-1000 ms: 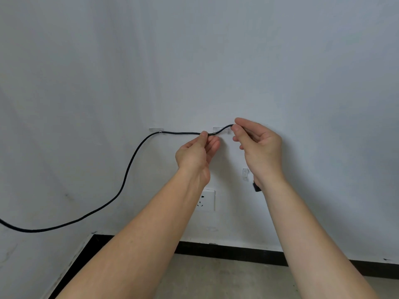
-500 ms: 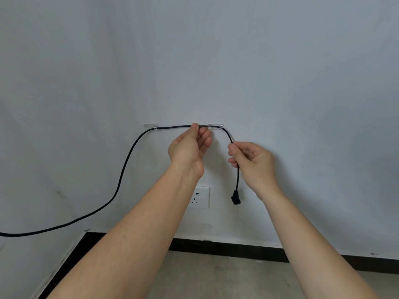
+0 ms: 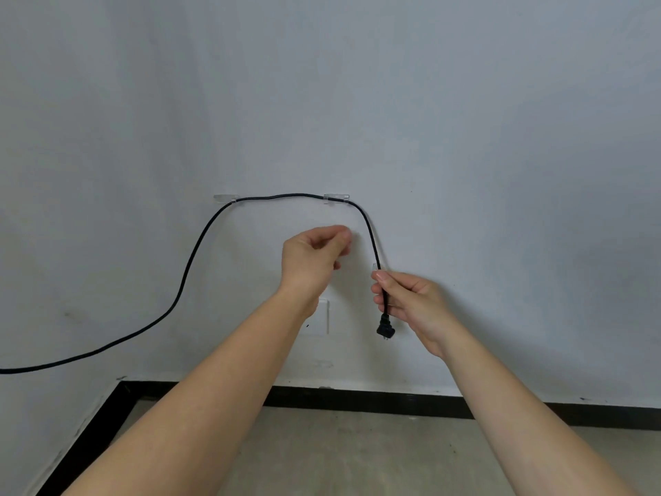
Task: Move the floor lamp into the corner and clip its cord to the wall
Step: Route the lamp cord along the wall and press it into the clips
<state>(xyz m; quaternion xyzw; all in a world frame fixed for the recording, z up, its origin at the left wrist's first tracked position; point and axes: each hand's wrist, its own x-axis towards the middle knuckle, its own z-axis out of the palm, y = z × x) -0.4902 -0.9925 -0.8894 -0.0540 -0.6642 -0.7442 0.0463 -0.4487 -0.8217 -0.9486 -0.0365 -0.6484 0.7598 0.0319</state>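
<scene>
The lamp's black cord (image 3: 282, 197) runs in from the left edge, climbs the white wall and passes through two clear clips, the left clip (image 3: 226, 198) and the right clip (image 3: 336, 197). Past the right clip it bends down to a third clear clip (image 3: 376, 266). My right hand (image 3: 407, 302) pinches the cord just below that clip, and the black plug (image 3: 385, 329) hangs under it. My left hand (image 3: 314, 257) is off the cord, fingers loosely curled, holding nothing. The lamp itself is out of view.
A white wall socket (image 3: 322, 318) sits below my left wrist, partly hidden by it. A black skirting board (image 3: 393, 402) lines the foot of both walls, meeting in the corner at lower left. The floor (image 3: 339, 456) is bare beige.
My left hand has let go of the cord and dropped below the clipped stretch. My right hand has slid down the hanging cord toward the plug, to the third clip.
</scene>
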